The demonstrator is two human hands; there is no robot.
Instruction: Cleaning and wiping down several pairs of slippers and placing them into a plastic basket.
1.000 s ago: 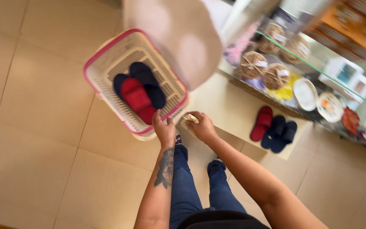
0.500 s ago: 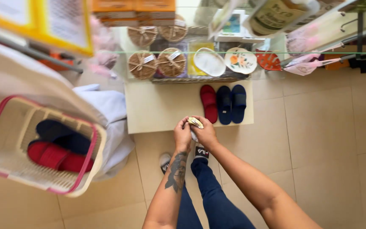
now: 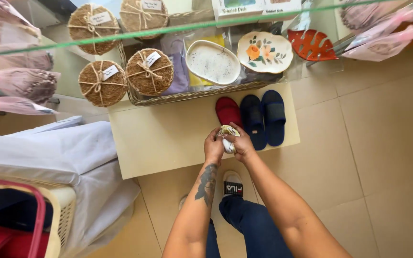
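Observation:
My left hand (image 3: 213, 147) and my right hand (image 3: 240, 142) meet in front of me, both closed on a small pale crumpled bundle (image 3: 227, 134) with a yellowish edge. They hover over the front edge of a low cream platform (image 3: 163, 136). Just beyond my fingers, on the platform, lie a red slipper (image 3: 227, 111) and two dark blue slippers (image 3: 264, 117) side by side. My jeans (image 3: 249, 224) and one shoe (image 3: 233, 184) show below.
A wicker tray (image 3: 187, 95) at the platform's back holds round woven mats (image 3: 149, 71) and small dishes (image 3: 213, 62) under a glass shelf. A pink-rimmed basket (image 3: 29, 224) with red and blue slippers is at lower left, beside someone's white garment (image 3: 48, 153). Beige tiled floor (image 3: 383, 157) lies to the right.
My view has swung from the basket to the low platform and come closer. Both hands have stayed together on the small bundle throughout.

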